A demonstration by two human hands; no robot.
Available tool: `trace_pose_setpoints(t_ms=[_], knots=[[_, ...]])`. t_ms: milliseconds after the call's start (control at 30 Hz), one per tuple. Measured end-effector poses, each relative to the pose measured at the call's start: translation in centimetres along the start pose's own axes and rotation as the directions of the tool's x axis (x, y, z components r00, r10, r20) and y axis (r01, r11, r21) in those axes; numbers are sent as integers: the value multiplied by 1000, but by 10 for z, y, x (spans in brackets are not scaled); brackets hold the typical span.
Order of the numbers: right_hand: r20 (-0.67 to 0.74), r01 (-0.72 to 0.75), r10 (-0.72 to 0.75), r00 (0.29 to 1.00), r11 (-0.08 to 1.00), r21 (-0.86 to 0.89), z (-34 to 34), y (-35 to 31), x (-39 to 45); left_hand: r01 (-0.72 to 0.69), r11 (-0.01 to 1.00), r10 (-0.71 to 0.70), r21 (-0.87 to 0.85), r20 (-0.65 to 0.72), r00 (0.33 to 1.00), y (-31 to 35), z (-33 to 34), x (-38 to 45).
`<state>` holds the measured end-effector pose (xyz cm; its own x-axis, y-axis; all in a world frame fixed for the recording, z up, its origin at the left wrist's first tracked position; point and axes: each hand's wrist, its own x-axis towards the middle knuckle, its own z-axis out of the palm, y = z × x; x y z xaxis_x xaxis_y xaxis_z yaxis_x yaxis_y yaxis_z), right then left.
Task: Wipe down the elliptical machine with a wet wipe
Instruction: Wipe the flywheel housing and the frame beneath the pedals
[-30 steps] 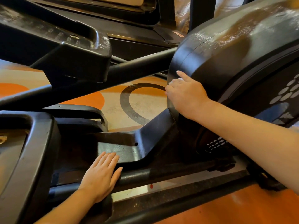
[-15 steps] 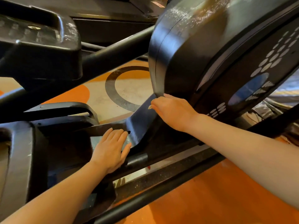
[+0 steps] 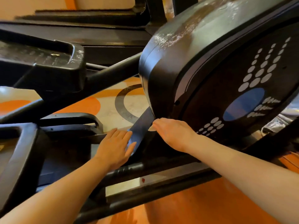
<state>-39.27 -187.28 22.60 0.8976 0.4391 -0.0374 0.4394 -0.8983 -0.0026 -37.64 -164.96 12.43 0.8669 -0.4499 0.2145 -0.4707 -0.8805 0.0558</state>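
Note:
The black elliptical machine fills the view; its round flywheel housing (image 3: 202, 67) carries wet streaks on top and white dots around a blue oval on its side. My right hand (image 3: 173, 133) lies flat at the housing's lower front edge, pressing a white wet wipe (image 3: 151, 128) of which only a small corner shows under the fingers. My left hand (image 3: 114, 146) rests flat, fingers straight, on the sloped black frame piece (image 3: 142, 125) below the housing.
One black pedal (image 3: 48, 62) sits at upper left and another (image 3: 17, 152) at lower left. A crank arm (image 3: 110, 75) runs diagonally between them. Base rails (image 3: 153, 189) cross below my arms. Orange patterned floor (image 3: 202, 207) lies around, with a second machine behind.
My right hand has slid down the housing's front edge from mid-height to its bottom. My left hand has shifted right and up along the frame, closer to the right hand.

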Motion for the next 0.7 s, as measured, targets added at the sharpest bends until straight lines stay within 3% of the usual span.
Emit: trace_pose_setpoints(t_ms=[400,700], knots=[[-13,50,-50,999,998,46,-48,8,-12,110,992,-115,59,98,988,43,-83,4],[1,-44,44,999,997,65,-68,2,-9,63,991,-72,117,76,994,33,-111,18]])
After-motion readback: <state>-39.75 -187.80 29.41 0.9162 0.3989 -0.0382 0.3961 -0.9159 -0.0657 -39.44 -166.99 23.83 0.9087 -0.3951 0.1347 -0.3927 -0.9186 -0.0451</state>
